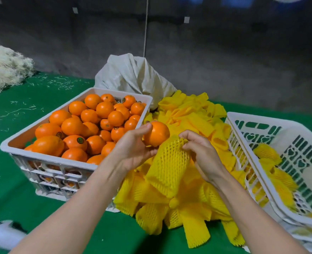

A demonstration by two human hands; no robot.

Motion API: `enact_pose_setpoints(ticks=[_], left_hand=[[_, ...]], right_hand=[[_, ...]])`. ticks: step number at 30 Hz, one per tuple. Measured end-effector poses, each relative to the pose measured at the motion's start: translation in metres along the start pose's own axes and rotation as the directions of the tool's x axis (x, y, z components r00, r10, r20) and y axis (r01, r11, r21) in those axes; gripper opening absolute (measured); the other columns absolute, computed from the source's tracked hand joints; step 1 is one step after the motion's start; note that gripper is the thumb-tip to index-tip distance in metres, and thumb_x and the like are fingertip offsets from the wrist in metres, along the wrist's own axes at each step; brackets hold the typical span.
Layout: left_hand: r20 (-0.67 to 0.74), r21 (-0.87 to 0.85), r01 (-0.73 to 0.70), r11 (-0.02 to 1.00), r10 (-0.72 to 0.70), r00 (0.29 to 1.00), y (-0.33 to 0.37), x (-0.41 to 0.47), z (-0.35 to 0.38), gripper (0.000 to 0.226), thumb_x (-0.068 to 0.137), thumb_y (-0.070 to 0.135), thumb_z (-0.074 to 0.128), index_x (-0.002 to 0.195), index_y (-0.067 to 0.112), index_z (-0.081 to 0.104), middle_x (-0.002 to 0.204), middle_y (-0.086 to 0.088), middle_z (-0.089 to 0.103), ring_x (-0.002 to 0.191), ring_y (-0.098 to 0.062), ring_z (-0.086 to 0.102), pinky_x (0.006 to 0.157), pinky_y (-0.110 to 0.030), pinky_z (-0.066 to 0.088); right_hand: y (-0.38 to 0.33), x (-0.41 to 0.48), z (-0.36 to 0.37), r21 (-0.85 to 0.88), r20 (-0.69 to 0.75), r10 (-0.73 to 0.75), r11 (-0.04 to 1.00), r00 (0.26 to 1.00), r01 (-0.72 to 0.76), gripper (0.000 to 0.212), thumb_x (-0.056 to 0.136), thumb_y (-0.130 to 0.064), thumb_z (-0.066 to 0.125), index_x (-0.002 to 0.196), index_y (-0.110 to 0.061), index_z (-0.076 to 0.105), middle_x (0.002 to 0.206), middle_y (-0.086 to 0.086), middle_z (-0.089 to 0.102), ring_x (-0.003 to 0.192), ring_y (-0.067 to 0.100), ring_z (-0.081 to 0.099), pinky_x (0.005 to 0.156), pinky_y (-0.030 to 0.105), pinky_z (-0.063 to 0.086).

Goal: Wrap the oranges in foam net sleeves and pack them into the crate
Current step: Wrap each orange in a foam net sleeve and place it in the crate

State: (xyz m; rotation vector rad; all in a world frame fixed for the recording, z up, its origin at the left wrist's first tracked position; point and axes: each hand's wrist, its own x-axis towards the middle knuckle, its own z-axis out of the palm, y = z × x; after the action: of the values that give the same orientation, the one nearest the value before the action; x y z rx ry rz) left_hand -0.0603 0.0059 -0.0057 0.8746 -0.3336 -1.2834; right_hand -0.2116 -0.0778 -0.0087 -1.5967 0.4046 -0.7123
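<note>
My left hand (133, 147) holds one orange (158, 133) in its fingers, above the gap between the two crates. My right hand (201, 151) pinches the top edge of a yellow foam net sleeve (170, 162), which hangs just below and to the right of the orange. A white crate (47, 160) on the left is full of loose oranges (96, 123). A second white crate (261, 123) on the right holds several oranges wrapped in yellow sleeves (267, 153). Between the crates lies a pile of yellow foam sleeves (188, 208).
A green cloth (23, 208) covers the table. A white sack (133, 74) stands behind the sleeve pile. A heap of pale straw-like shreds (3, 68) lies at the far left. A white blurred object (1, 233) sits at the lower left edge.
</note>
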Motion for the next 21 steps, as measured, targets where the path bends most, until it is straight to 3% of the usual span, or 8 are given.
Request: enact_pose_setpoints(ticks=[2,4,7,11,13,16,19,21], left_hand=[[0.000,-0.068,0.038,0.997,-0.039,0.999,-0.011,0.003,0.012,0.042,0.097,0.024,0.046,0.138,0.014,0.047,0.133,-0.022,0.052,0.112,-0.037,0.059,0.089,-0.049,0.050],[-0.064,-0.102,0.066,0.993,-0.073,0.995,-0.022,0.006,0.023,0.043,0.097,0.026,0.048,0.137,0.012,0.047,0.134,-0.024,0.051,0.119,-0.040,0.054,0.100,-0.053,0.043],[-0.105,-0.088,0.108,0.990,-0.117,0.988,-0.040,0.008,0.036,0.044,0.097,0.029,0.049,0.137,0.010,0.048,0.131,-0.025,0.054,0.117,-0.039,0.055,0.095,-0.054,0.044],[-0.069,-0.056,0.009,0.998,-0.013,0.998,-0.058,0.007,0.045,0.034,0.098,0.022,0.045,0.131,0.017,0.051,0.098,-0.014,0.065,0.080,-0.026,0.063,0.073,-0.040,0.051],[-0.049,-0.077,-0.016,0.997,0.012,0.999,-0.065,0.008,0.045,0.032,0.099,0.021,0.043,0.129,0.018,0.052,0.097,-0.012,0.064,0.082,-0.025,0.062,0.074,-0.038,0.048],[-0.003,-0.095,0.003,0.995,-0.003,1.000,-0.072,0.009,0.044,0.029,0.099,0.020,0.041,0.124,0.016,0.054,0.107,-0.012,0.065,0.093,-0.025,0.062,0.078,-0.038,0.047],[0.128,-0.069,0.041,0.997,-0.032,0.991,-0.075,0.005,0.040,0.032,0.091,0.029,0.053,0.120,0.016,0.057,0.120,-0.013,0.065,0.109,-0.029,0.062,0.090,-0.043,0.049],[0.183,0.022,-0.007,1.000,0.003,0.983,-0.077,0.003,0.037,0.036,0.078,0.023,0.068,0.112,0.021,0.056,0.110,-0.007,0.071,0.103,-0.024,0.067,0.091,-0.045,0.050]], right_hand=[[-0.001,-0.006,-0.008,0.101,0.001,0.058,0.993,0.998,-0.058,0.015,0.063,-0.008,0.044,0.070,-0.012,0.057,0.065,0.001,0.053,0.064,0.011,0.049,0.061,0.024,0.039],[-0.003,-0.014,-0.014,0.231,0.096,0.110,0.964,0.989,-0.130,0.018,0.062,-0.005,0.042,0.068,-0.010,0.058,0.060,0.001,0.057,0.058,0.011,0.053,0.056,0.021,0.044],[-0.002,-0.020,-0.018,0.209,0.213,0.152,0.958,0.965,-0.197,0.017,0.069,0.000,0.043,0.075,-0.008,0.057,0.065,0.004,0.057,0.062,0.013,0.053,0.058,0.022,0.045],[0.007,-0.016,-0.020,-0.080,-0.051,0.064,0.995,0.997,-0.068,0.034,0.084,0.015,0.043,0.073,-0.014,0.057,0.061,-0.003,0.053,0.055,0.004,0.047,0.055,0.021,0.036],[0.011,-0.014,-0.025,-0.224,-0.188,-0.064,0.974,0.980,0.021,0.038,0.084,0.015,0.047,0.071,-0.021,0.056,0.061,-0.009,0.053,0.054,0.000,0.046,0.053,0.020,0.035],[0.019,-0.013,-0.037,-0.335,-0.279,-0.161,0.940,0.947,0.061,0.035,0.088,0.008,0.050,0.075,-0.024,0.055,0.072,-0.004,0.054,0.071,0.018,0.049,0.062,0.036,0.040],[0.025,-0.013,-0.040,-0.284,-0.302,-0.120,0.958,0.946,0.031,0.028,0.093,0.002,0.048,0.081,-0.024,0.053,0.071,-0.001,0.051,0.071,0.022,0.045,0.063,0.049,0.040],[0.026,-0.014,-0.039,-0.246,-0.337,-0.100,0.969,0.936,0.014,0.024,0.094,-0.001,0.046,0.084,-0.022,0.051,0.069,-0.001,0.050,0.068,0.021,0.043,0.061,0.047,0.039]])
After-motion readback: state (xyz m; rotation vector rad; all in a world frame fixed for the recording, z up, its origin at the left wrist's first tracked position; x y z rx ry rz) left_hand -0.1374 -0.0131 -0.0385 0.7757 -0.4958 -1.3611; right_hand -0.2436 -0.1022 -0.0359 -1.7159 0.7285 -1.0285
